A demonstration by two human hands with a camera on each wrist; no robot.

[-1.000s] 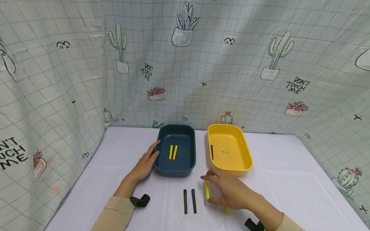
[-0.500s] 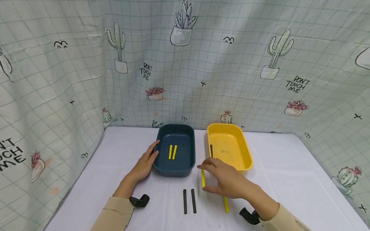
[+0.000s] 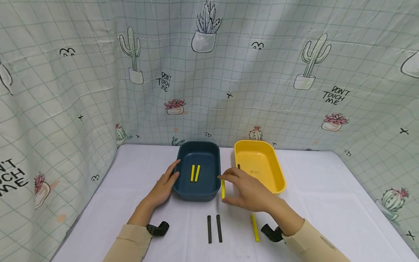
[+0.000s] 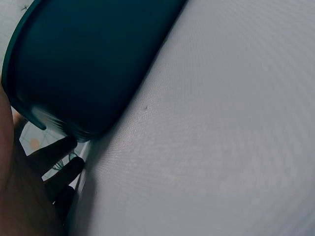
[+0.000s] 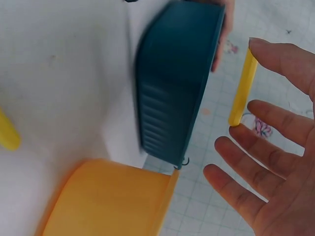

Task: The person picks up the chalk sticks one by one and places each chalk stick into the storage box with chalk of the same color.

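Note:
My right hand [image 3: 250, 193] pinches a short yellow stick [image 5: 242, 91] by its two ends, thumb at one end and a fingertip at the other. It is in the air beside the right wall of the dark blue bin [image 3: 196, 197]. My left hand [image 3: 163, 188] touches the bin's left side, its fairly straight fingers [image 4: 54, 152] against the outer wall. Inside that bin lie two yellow sticks [image 3: 192, 173]. Just right of my right hand stands the yellow bin [image 3: 278, 174]; a dark stick [image 3: 239, 166] in it is mostly hidden behind the hand.
Two dark sticks [image 3: 209, 229] lie side by side on the white tablecloth [image 3: 183, 233], in front of the blue bin. Another yellow stick [image 3: 255, 228] lies to their right, near my right wrist. A patterned curtain [image 3: 229, 72] hangs behind and at both sides.
My right hand has carried the yellow stick up and left, from in front of the yellow bin to the blue bin's right side. The left hand has stayed on the blue bin.

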